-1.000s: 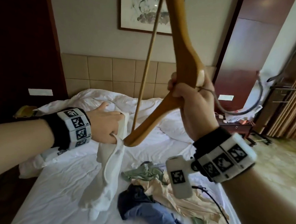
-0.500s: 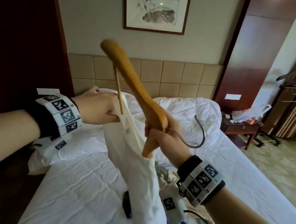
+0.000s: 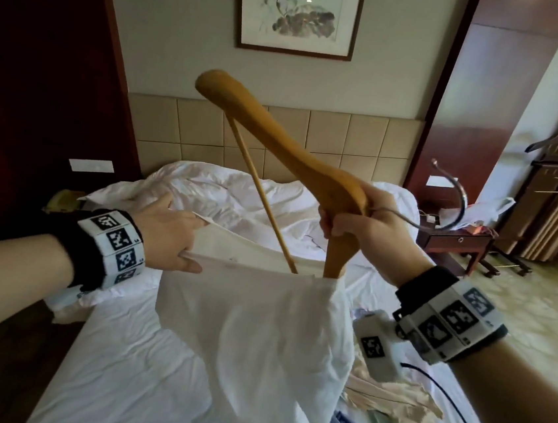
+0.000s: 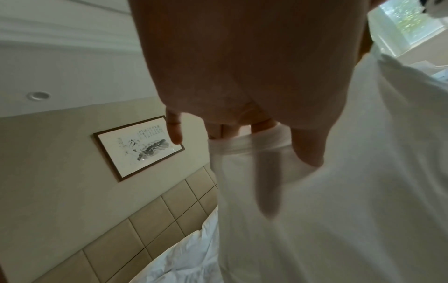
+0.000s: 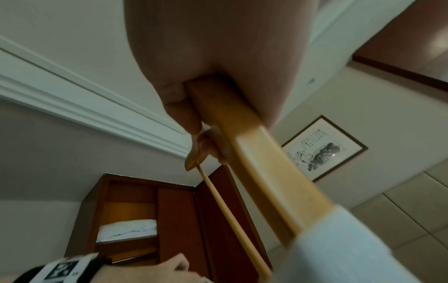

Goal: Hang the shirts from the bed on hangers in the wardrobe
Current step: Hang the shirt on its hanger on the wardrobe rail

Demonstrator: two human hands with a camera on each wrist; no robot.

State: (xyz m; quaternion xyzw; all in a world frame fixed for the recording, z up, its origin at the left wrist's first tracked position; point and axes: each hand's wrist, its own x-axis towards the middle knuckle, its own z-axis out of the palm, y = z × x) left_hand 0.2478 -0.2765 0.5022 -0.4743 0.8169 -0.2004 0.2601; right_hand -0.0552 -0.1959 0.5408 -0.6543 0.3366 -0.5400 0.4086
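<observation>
The right hand (image 3: 365,224) is closed in a full fist round the centre of the wooden hanger (image 3: 277,149), at the point where the metal hook (image 3: 457,202) leaves the wood; the hook curves out to the right of the fist. The hanger is tilted steeply: one arm rises up and to the left of the fist, and the other arm points down, its end inside the neck opening of the white shirt (image 3: 257,340). The crossbar (image 3: 261,199) runs from the raised end down into the same opening. The left hand (image 3: 169,230) pinches the collar edge of the white shirt on the side away from the hanger, thumb on the outside of the cloth and fingers (image 4: 266,181) tucked inside, showing as a shadow through the fabric in the left wrist view. The collar is stretched between this hand and the hanger, and the body of the white shirt hangs free below it, above the bed (image 3: 130,368). More clothes (image 3: 388,405) lie in a heap on the bed, below the right wrist and partly hidden behind the white shirt. The wardrobe (image 5: 150,216) stands open in the right wrist view, with folded white bedding (image 5: 126,229) on a shelf inside it. A framed picture (image 3: 298,10) hangs on the wall above the headboard of the bed.
</observation>
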